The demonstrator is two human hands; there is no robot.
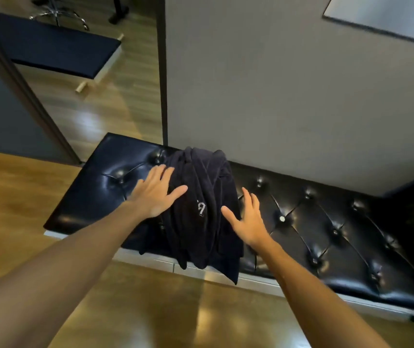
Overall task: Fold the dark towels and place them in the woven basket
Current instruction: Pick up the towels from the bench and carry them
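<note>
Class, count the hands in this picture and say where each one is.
2. The left hand lies with spread fingers on the dark towels' left side; the right hand is open at their right edge, above the tufted bench.

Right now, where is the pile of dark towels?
In the head view, the dark towels lie bunched near the left end of the black tufted bench, against the grey wall, between the left hand and right hand.

Dark towels [201, 209]: matt, soft pile cloth. Tabletop [314, 222]: glossy black button-tufted upholstery, apparently leather or vinyl. Floor [25, 197]: smooth, semi-gloss wood-grain boards. Wall [276, 96]: matt grey.
</note>
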